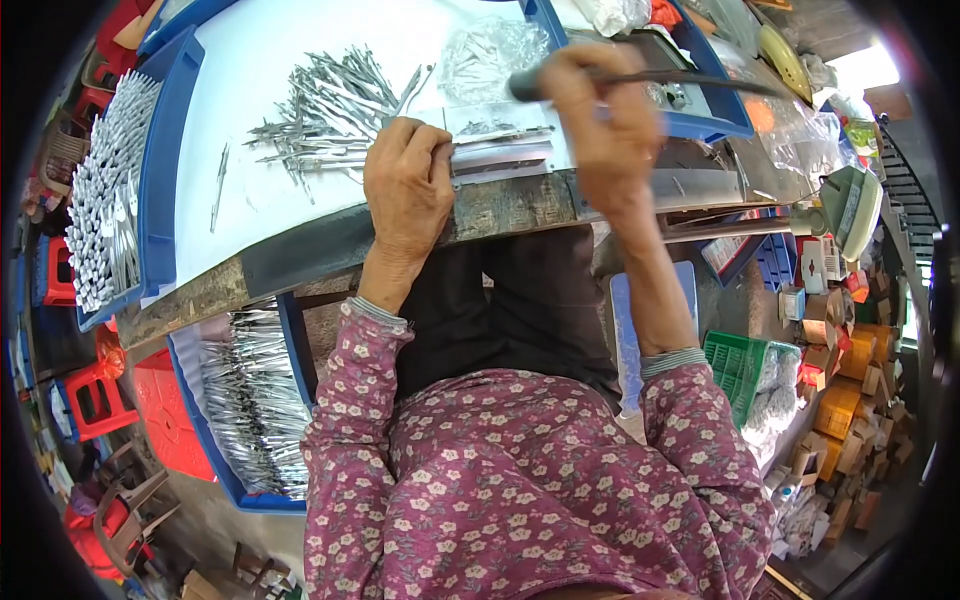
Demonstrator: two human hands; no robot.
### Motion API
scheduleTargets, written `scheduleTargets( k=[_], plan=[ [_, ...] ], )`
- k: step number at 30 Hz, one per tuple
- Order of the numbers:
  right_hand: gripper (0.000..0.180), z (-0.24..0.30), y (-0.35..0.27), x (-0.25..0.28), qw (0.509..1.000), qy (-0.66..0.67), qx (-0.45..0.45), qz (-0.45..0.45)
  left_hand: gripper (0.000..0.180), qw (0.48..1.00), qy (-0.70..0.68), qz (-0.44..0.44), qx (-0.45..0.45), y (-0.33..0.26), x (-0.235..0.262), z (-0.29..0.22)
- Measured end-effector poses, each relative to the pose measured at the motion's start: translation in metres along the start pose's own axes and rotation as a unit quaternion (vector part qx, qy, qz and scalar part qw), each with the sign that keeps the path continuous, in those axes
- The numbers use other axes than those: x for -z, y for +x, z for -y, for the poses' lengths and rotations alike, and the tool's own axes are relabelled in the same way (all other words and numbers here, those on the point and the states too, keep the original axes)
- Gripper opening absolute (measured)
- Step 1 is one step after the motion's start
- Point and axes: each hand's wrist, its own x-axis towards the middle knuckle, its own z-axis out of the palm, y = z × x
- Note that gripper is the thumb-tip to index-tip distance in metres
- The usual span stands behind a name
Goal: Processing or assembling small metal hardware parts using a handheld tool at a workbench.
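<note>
My left hand is closed, with curled fingers, at the near edge of the white work surface. What its fingertips hold is hidden. Beside them, a narrow metal block lies along the table edge. Raised to its right, my right hand is smeared by motion but wraps round a long dark tool. The tool has a thick black end to the left and a thin shaft reaching right; its exact kind is unclear. A loose pile of slim, pointed silver metal pieces spreads beyond my left hand.
A clear plastic bag of similar pieces lies behind. Blue trays of metal pieces stand at the left and below the table. A green lamp-like fixture juts out at right. Red stools and stacked boxes surround the bench.
</note>
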Motion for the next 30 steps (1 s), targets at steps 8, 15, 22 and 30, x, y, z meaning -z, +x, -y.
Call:
scheduleTargets(
  k=[8,15,22,30],
  plan=[
    [0.030,-0.039,-0.023,0.011,0.966,-0.038,-0.229,0.111,0.006,1.000,0.010,0.022,0.018,0.004,0.001,0.000],
    [0.023,-0.030,0.013,0.016,0.977,-0.125,-0.116,0.129,0.011,0.993,0.067,0.079,-0.064,0.012,-0.003,-0.012],
    [0.012,-0.080,0.032,-0.030,0.951,-0.183,-0.034,0.246,0.011,0.994,0.051,0.057,-0.079,0.011,0.001,-0.010],
    [0.011,-0.114,0.025,-0.074,0.869,-0.331,-0.046,0.364,0.010,0.998,0.054,-0.033,0.030,-0.009,0.078,0.022]
  ],
)
